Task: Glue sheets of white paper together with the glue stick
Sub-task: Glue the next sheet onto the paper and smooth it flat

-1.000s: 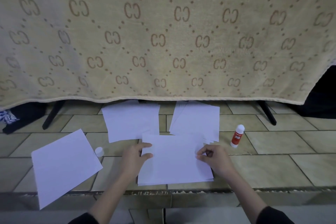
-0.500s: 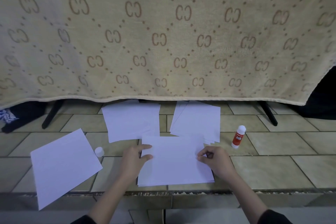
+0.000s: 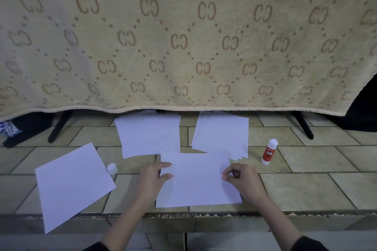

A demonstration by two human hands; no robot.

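Left hand (image 3: 152,179) pinches center paper (image 3: 196,181) left edge; right hand (image 3: 243,180) curled, pinching its right edge. Glue stick (image 3: 269,151) upright right of paper, cap (image 3: 112,168) left.

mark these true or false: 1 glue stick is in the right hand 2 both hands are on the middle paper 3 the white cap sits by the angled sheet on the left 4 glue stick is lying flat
1. False: the glue stick stands on the tiled surface, apart from the right hand.
2. True: the left hand and right hand touch the edges of the middle paper.
3. True: the white cap sits at the edge of the angled sheet.
4. False: it stands upright.
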